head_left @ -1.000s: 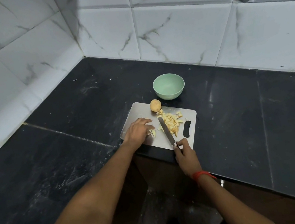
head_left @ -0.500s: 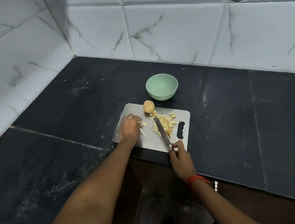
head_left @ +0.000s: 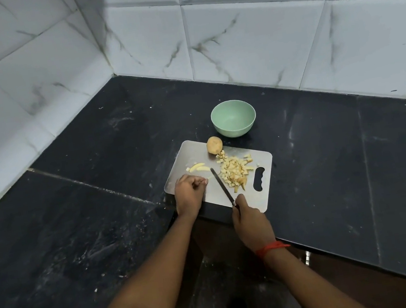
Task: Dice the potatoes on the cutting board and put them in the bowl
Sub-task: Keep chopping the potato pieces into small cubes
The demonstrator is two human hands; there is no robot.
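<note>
Head cam, going left to right. The left hand [head_left: 191, 192] sits on the cutting board's [head_left: 191, 153] 8 o'clock corner with its fingers curled in. There might be a scrap at the fingertips, but I honestly can't tell if it's pinching anything.

Just beyond it, around 9 o'clock, lie a couple of uncut potato strips [head_left: 198, 167]. One whole potato [head_left: 214, 145] sits at the board's 12 o'clock edge, skin on, untouched.

The knife [head_left: 222, 187] runs over the middle, tip aimed at roughly 11 o'clock. The diced pile [head_left: 236, 172] is bunched just to its right, on the 3 o'clock side. The green bowl [head_left: 235, 129] is off the board at 1 o'clock on the dark surface [head_left: 96, 198], and it's empty. The right hand [head_left: 252, 223] is wrapped round the knife handle at 5 o'clock.

So I'd call this mid-dicing. The next move is probably lining those strips up crosswise under the blade and pinning them with the left fingers. The whole potato comes after that, and the cubes go in the bowl last.
</note>
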